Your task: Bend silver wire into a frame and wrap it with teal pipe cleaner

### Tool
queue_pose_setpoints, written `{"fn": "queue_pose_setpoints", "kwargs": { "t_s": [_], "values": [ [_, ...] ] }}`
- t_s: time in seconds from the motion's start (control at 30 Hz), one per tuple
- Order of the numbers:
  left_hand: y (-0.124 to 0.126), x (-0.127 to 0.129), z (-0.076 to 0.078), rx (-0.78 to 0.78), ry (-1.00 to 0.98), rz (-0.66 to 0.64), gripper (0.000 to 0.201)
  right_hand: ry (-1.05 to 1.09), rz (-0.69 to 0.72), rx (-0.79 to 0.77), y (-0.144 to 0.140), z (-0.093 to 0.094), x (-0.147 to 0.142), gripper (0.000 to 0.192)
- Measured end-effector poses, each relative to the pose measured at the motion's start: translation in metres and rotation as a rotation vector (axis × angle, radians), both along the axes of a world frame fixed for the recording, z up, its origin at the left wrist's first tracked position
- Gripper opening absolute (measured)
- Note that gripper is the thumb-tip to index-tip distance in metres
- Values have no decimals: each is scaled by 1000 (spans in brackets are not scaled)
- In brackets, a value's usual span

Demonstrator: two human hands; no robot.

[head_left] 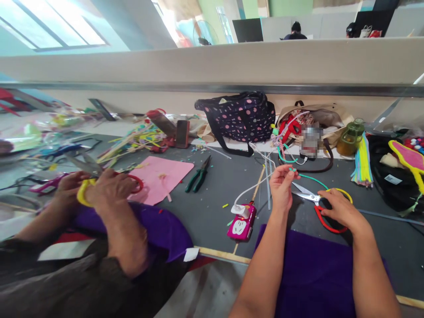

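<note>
My left hand (281, 183) is raised above the grey table (212, 212) and pinches a thin green pipe cleaner (309, 177) between thumb and fingers. The pipe cleaner runs right toward my right hand (341, 210), which rests on a pair of scissors (318, 201) with one yellow and one red handle loop. The scissor blades point left, toward my left hand. A purple cloth (314, 274) lies on my lap below both arms.
A co-worker's hands (106, 190) at the left hold another pair of scissors over purple cloth. Green pliers (198, 174), pink paper (159, 176), a pink power bank (242, 223), a dotted bag (240, 117), a green jar (351, 137) and a pipe-cleaner bundle (362, 165) lie on the table.
</note>
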State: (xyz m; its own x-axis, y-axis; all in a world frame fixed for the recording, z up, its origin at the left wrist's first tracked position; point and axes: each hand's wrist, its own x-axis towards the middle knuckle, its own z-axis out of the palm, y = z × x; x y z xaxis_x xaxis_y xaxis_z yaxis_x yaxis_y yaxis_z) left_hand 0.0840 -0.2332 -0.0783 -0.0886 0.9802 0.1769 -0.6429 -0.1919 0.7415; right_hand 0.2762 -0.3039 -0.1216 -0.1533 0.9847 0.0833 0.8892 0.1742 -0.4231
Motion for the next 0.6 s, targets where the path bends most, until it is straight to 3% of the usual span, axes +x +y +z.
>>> {"fn": "queue_pose_setpoints", "kwargs": {
  "t_s": [0.1,0.17,0.23,0.33,0.4,0.5,0.6],
  "values": [
    [-3,2,-1,-14,-16,-97,30,46,-127,49,2,11,0,19],
    [-7,5,-1,-32,-22,-173,31,178,-273,77,4,19,-3,25],
    [-10,7,-1,-34,-30,-244,32,453,-336,23,7,24,-11,36],
    [-15,11,0,-26,-68,-338,33,991,-294,-156,10,31,-32,49],
    [-17,13,1,-40,-109,-395,32,1262,-288,-188,11,36,-44,52],
    [-17,15,-1,-87,-142,-458,29,1486,-327,-58,11,43,-51,43],
    [-14,18,-6,-156,-118,-460,29,1550,-393,114,11,45,-49,32]
  ]
}}
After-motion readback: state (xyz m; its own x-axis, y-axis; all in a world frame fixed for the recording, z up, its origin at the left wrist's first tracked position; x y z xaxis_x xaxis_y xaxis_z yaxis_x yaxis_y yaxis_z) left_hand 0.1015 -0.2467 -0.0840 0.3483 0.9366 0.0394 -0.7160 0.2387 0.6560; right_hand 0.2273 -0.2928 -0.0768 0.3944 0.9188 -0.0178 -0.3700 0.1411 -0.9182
